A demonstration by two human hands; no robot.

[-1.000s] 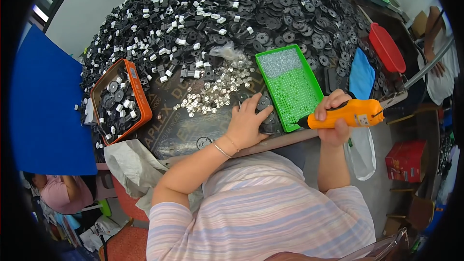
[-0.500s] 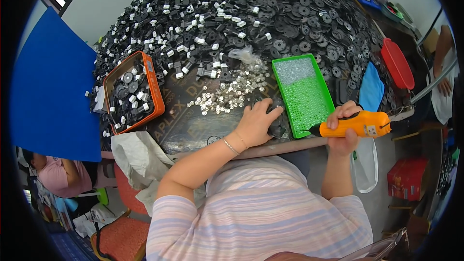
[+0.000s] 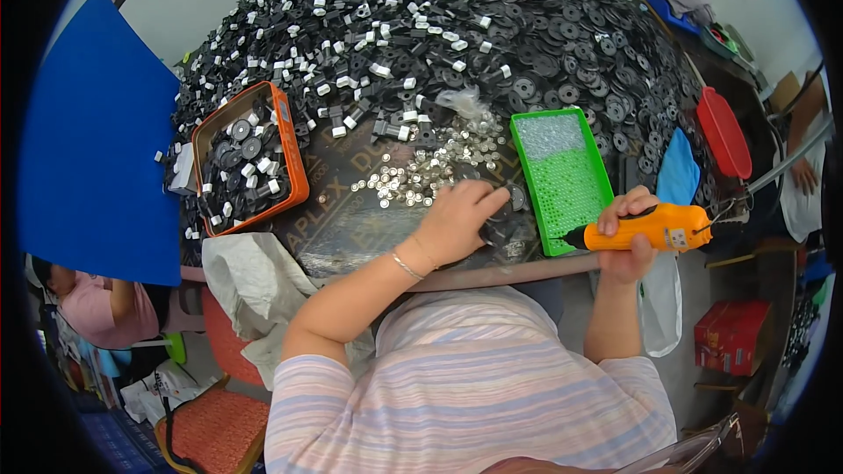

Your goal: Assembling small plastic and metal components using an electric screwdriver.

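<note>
Crosswise, my right hand [image 3: 625, 263] clutched the driver [image 3: 660, 228], long axis pointing left. My left hand [image 3: 458, 221] curled at a part [image 3: 499, 228], grip unclear.

A person's left forearm [image 3: 364, 300] slants inward from a bent elbow [image 3: 309, 335], the left hand [image 3: 458, 221] back-up with its fingers bent; the right forearm [image 3: 612, 312] stands nearly upright, the right hand [image 3: 625, 233] closed in a grip, thumb opposite the fingers.
</note>
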